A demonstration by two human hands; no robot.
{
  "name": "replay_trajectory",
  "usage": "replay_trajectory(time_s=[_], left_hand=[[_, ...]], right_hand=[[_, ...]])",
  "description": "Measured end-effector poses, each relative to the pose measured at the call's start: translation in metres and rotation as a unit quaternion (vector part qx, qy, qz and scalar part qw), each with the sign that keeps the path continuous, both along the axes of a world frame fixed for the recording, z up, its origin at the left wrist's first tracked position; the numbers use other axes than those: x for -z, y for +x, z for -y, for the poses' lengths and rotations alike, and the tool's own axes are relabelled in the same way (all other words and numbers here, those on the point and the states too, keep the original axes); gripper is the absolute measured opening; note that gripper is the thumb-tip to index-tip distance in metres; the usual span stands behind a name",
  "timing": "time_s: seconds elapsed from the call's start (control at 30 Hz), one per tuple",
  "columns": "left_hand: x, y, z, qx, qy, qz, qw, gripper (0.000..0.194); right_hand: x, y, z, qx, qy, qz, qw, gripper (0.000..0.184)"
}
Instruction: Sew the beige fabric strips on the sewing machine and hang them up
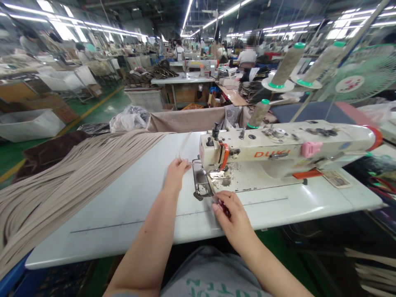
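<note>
My left hand (177, 172) is closed in a pinch on a thin beige fabric strip (185, 144), left of the needle area of the sewing machine (278, 152). Part of this strip stands up in a loop behind the fingers. Near the table's front edge my right hand (233, 212) is closed around a small dark red tool (224, 208), mostly hidden by the fingers; its kind cannot be made out. A narrow beige strip end (211, 184) runs from under the presser foot toward those fingertips. The metal needle plate (201, 181) lies between both hands.
A big bundle of long beige strips (93, 165) covers the left of the white table (123, 214). Thread cones (287, 64) stand behind the machine, with a fan (359, 78) at the right. Other people sit at workstations farther back.
</note>
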State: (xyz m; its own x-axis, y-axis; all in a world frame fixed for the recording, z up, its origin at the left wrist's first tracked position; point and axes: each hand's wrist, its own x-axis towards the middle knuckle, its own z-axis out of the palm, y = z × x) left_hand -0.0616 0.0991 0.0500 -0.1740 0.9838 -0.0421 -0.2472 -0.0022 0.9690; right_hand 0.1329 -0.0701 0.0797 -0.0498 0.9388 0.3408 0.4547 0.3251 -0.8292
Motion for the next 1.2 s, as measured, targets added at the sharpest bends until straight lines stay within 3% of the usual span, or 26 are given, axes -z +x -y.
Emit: replay_trajectory(time_s=[0.1,0.23,0.33,0.53,0.7,1.0,1.2], left_hand=[[-0.002,-0.013,0.023,-0.011,-0.003,0.027,1.000,0.044],[-0.005,-0.025,0.055,-0.036,0.002,0.035,0.999,0.044],[-0.004,-0.030,0.079,-0.049,0.017,0.022,0.998,0.040],[0.009,-0.031,0.115,-0.042,0.027,-0.027,0.998,0.036],[0.008,-0.030,0.121,-0.034,0.033,-0.044,0.998,0.036],[-0.003,-0.029,0.124,-0.034,0.029,-0.066,0.997,0.037],[0.002,-0.028,0.120,-0.039,0.031,-0.034,0.998,0.040]], right_hand=[[0.000,-0.010,-0.005,-0.049,-0.036,-0.024,0.998,0.024],[0.008,-0.026,-0.012,-0.133,-0.160,-0.100,0.973,0.043],[0.016,-0.038,-0.020,-0.176,-0.253,-0.185,0.933,0.058],[0.017,-0.055,-0.042,-0.145,-0.391,-0.354,0.837,0.073],[0.017,-0.058,-0.063,-0.139,-0.396,-0.371,0.829,0.072],[0.017,-0.058,-0.081,-0.185,-0.410,-0.367,0.814,0.064],[0.018,-0.057,-0.084,-0.194,-0.398,-0.348,0.827,0.064]])
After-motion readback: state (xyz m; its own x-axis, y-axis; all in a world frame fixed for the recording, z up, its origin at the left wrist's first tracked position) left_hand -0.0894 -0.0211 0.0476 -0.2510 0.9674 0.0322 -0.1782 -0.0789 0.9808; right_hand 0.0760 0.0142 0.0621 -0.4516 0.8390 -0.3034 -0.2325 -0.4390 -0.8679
